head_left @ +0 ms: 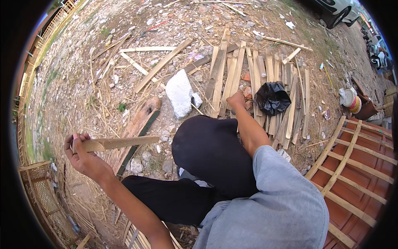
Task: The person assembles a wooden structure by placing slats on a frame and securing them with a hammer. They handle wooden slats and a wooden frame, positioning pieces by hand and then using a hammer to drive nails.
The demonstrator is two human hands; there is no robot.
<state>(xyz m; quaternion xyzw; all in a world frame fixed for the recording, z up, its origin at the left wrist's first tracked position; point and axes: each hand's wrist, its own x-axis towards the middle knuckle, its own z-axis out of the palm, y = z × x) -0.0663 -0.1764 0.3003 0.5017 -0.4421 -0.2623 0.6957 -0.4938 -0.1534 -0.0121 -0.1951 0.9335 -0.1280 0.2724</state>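
Observation:
My left hand (pixel 82 151) is out to the left, its fingers wrapped round one end of a split bamboo slat (pixel 120 143) that points to the right. Past my raised knee, my right hand (pixel 236 101) is closed in a fist at the near end of several bamboo slats (pixel 219 89) lying side by side on the ground. Something small and dark shows under that fist; what it is I cannot make out. To the right of the fist, a black plastic bag (pixel 272 98) sits on top of the slats. A white rock (pixel 179 94) stands to its left.
A thick wooden beam (pixel 139 124) lies on the stony ground before my legs. More slats (pixel 163 64) are scattered farther off. At right are a paint bucket (pixel 350 101) and a bamboo lattice (pixel 348 159) over brown panels. A parked car (pixel 338 10) stands at the far right.

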